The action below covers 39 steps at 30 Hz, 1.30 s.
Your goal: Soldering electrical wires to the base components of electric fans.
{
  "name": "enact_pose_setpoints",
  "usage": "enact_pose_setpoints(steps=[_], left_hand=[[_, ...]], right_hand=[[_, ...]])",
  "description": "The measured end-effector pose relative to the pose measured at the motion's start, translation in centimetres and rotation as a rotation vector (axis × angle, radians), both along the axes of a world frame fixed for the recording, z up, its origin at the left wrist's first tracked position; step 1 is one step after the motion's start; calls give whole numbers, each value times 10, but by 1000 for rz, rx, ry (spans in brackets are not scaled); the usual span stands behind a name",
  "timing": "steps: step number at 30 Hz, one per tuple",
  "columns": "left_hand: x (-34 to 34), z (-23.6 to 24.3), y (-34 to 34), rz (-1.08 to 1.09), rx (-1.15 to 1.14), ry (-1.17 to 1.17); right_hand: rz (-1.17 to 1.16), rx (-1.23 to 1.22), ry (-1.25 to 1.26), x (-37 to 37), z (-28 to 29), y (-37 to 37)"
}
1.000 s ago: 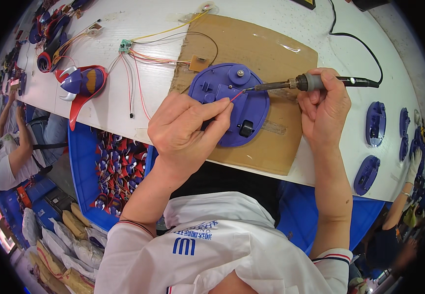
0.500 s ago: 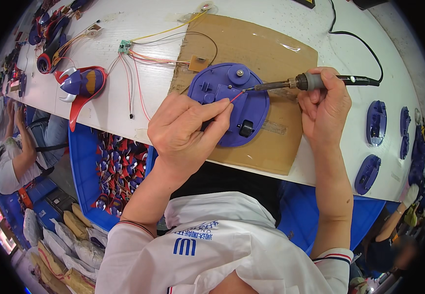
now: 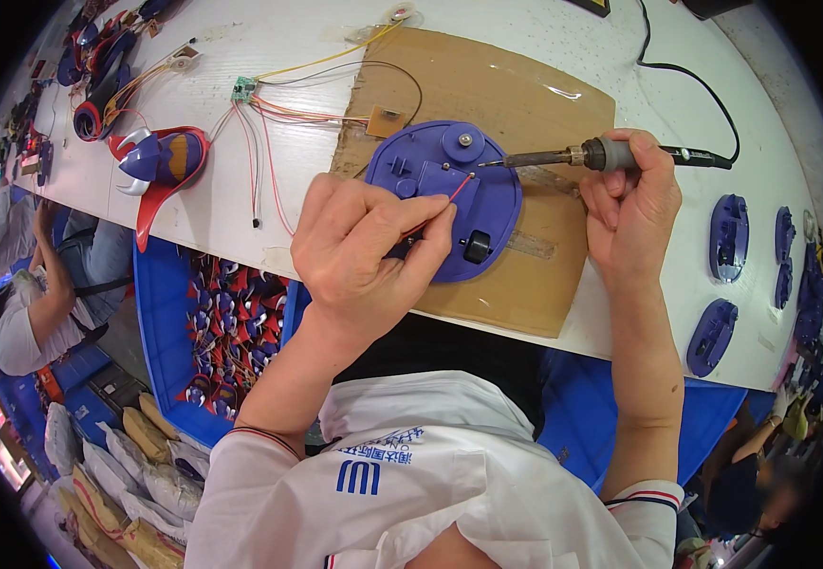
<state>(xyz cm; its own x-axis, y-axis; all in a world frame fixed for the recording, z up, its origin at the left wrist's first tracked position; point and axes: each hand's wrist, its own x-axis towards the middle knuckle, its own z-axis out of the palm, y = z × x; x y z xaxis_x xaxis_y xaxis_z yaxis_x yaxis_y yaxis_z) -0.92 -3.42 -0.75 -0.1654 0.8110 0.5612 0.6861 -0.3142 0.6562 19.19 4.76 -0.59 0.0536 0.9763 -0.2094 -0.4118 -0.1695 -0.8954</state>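
Note:
A purple oval plastic base [image 3: 444, 156] with a black wheel [image 3: 477, 247] lies on a cardboard sheet [image 3: 535, 104]. My left hand [image 3: 364, 247] pinches a short red wire [image 3: 462, 186] between thumb and fingertips, its far end touching a small terminal on the base. Closed round the grey grip of a soldering iron [image 3: 544, 157], my right hand [image 3: 634, 204] holds it level from the right. The iron's tip hovers just right of the wire's end, slightly apart from it. Part of the base is hidden under my left hand.
Left of the cardboard lie a green circuit board [image 3: 243, 89] with several thin wires and a red-and-purple toy part [image 3: 160, 166]. More purple bases [image 3: 729, 237] sit at right. A blue bin [image 3: 160, 322] holds similar parts. The iron's black cord [image 3: 705, 90] runs up behind. Other people work at both sides.
The soldering iron's tip has drawn back a little to the right, off the wire's end. My left hand has shifted slightly right and down, still pinching the wire.

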Motion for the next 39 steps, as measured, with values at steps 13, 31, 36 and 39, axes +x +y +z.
enact_pose_setpoints(steps=[13,31,36,39], left_hand=[[-62,13,-23,110,-294,142],[-63,38,-36,-209,-472,-935],[-59,21,-39,-258,-300,-730],[-60,14,-31,-266,-158,-512]], right_hand=[[0,2,120,4,2,3],[173,146,-19,-13,22,-23],[174,179,-97,-28,17,-33],[146,196,-120,-31,14,-35]])
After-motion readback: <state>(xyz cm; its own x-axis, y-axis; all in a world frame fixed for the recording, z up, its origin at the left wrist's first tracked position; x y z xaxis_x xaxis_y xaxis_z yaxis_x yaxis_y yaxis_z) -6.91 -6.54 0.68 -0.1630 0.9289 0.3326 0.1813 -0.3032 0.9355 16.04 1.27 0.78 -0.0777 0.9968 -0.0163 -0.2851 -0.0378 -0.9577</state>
